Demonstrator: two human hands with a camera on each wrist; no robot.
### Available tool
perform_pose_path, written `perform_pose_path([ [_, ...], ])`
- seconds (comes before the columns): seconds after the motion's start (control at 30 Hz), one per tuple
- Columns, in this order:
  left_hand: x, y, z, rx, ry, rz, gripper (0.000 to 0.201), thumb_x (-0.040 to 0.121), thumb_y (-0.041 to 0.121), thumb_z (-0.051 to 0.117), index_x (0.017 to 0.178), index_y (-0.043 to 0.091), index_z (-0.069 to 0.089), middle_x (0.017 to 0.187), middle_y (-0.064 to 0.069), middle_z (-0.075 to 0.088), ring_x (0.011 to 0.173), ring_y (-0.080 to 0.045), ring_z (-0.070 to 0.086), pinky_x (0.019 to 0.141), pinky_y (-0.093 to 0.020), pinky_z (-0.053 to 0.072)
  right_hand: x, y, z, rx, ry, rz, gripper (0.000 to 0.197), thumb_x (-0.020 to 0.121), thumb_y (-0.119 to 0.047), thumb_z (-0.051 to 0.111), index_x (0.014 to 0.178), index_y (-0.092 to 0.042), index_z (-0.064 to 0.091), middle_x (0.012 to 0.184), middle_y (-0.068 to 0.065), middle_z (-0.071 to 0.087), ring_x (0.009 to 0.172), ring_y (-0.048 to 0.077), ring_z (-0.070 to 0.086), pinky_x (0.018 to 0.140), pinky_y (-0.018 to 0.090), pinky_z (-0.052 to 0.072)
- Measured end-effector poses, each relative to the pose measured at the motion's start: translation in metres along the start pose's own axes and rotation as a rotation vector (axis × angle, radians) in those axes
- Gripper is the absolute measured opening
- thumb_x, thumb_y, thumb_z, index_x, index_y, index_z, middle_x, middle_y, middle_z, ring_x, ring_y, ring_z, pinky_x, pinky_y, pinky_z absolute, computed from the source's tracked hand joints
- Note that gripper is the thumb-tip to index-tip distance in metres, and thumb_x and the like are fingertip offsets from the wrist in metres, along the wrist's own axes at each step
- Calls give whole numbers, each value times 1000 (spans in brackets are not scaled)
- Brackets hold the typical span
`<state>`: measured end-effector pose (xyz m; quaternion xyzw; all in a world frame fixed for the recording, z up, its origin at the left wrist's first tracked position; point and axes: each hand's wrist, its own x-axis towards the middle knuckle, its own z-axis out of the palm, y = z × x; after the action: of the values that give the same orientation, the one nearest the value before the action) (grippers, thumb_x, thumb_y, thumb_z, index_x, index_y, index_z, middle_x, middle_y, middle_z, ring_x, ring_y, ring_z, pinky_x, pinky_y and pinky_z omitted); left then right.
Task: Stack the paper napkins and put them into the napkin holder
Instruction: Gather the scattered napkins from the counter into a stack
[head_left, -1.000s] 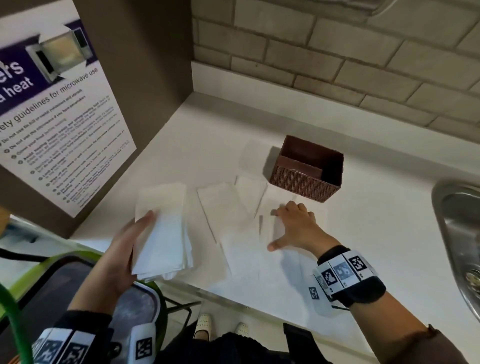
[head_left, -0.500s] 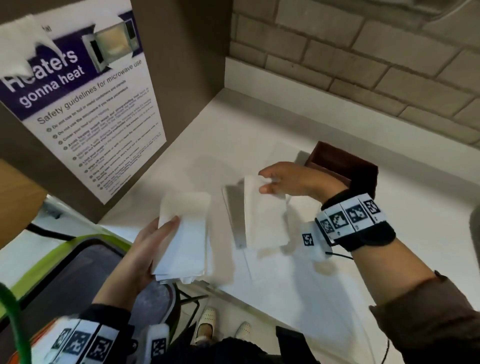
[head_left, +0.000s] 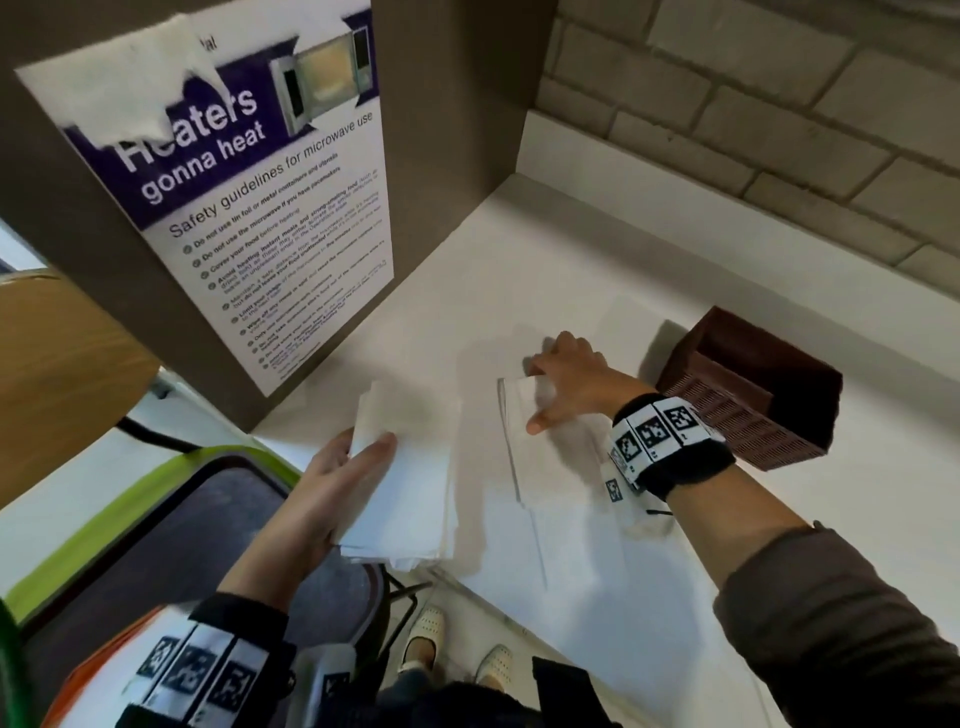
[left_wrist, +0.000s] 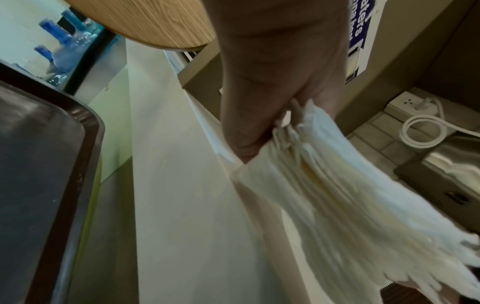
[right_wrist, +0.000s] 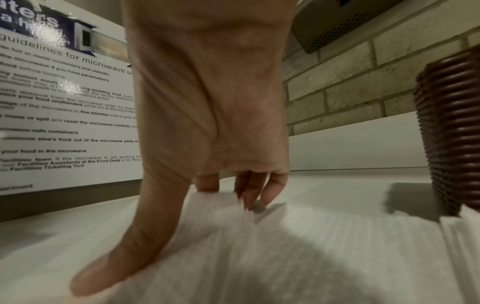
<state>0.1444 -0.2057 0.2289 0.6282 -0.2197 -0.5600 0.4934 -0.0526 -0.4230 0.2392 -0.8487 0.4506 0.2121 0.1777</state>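
My left hand (head_left: 363, 454) holds a stack of white paper napkins (head_left: 410, 467) over the counter's front edge, thumb on top; the left wrist view shows the stack (left_wrist: 337, 195) fanned out below the hand (left_wrist: 259, 123). My right hand (head_left: 563, 384) is down on loose napkins (head_left: 550, 457) on the white counter (head_left: 519, 244). In the right wrist view its fingers (right_wrist: 249, 191) curl around the far edge of a napkin (right_wrist: 259, 257) and the thumb lies along it. The brown woven napkin holder (head_left: 753, 395) stands just right of that hand, also at the right wrist view's edge (right_wrist: 451, 133). One more napkin (head_left: 628, 322) lies behind.
A side panel with a microwave safety poster (head_left: 260, 208) walls off the counter's left end. A brick wall (head_left: 753, 130) runs along the back. Below the front edge sit a green-rimmed chair (head_left: 156, 519) and a wooden tabletop (head_left: 62, 374).
My right hand lifted a napkin off the pile, carried it left, and has come back down onto the loose napkins. The left hand kept hold of its stack.
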Motion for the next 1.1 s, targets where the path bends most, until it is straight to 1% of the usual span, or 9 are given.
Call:
perform_pose_path([
  [0.17,12,-2,8,-5,31,38,27,94,31,57,118,19,62,107,-9,75,97,-28,72,82,-41,57,-9,2,-8,120,-16,-65,70,75,-42,75,137,-23,47,136,1,50,128,25,39,100,33,33],
  [0.27,18,-3,11,-2,60,98,19,93,33,58,112,32,61,103,-2,73,91,-22,71,71,-31,55,-45,9,-27,269,61,-114,44,80,-39,72,119,-25,58,121,-7,58,120,17,50,88,22,33],
  [0.37,19,2,23,54,-6,126,29,94,34,57,123,29,56,111,0,71,98,-17,70,75,-29,56,-105,12,-54,567,-28,-163,26,84,-29,71,109,-29,67,105,-19,64,101,-3,60,81,7,46],
  [0.5,19,8,49,96,-98,112,41,89,40,61,127,26,54,118,-3,69,110,-24,66,92,-43,55,-145,3,-67,905,-173,-290,19,83,-18,65,101,-12,70,91,-4,77,84,6,71,76,20,57],
  [0.63,13,15,72,200,-239,143,39,90,41,56,126,27,57,117,1,72,109,-17,68,94,-40,55,-119,-22,-43,805,-79,-212,23,89,-31,64,109,-21,68,105,-6,74,96,10,70,88,30,56],
  [0.8,5,13,75,70,-308,54,43,100,51,28,120,32,61,114,4,74,108,-13,69,85,-26,56,-87,-32,-11,627,77,-39,56,86,-48,60,132,-15,54,138,4,56,127,22,51,108,41,41],
  [0.9,3,12,74,96,-307,68,51,89,59,51,127,24,58,120,-4,72,107,-17,70,90,-36,57,-87,-41,-7,648,111,-48,50,89,-43,59,129,-14,56,130,3,60,117,22,57,95,33,47],
  [1.0,4,7,62,146,-184,75,61,72,46,77,123,18,58,113,-6,73,102,-26,71,89,-47,57,-94,-24,-7,704,167,-46,44,85,-45,65,122,-23,55,104,0,61,89,17,61,69,21,45],
  [1.1,6,5,35,51,-80,58,37,81,35,72,114,23,62,104,-1,76,98,-22,72,81,-38,58,-99,7,5,458,123,16,62,70,-53,75,124,-40,48,110,1,48,106,20,49,79,25,44],
])
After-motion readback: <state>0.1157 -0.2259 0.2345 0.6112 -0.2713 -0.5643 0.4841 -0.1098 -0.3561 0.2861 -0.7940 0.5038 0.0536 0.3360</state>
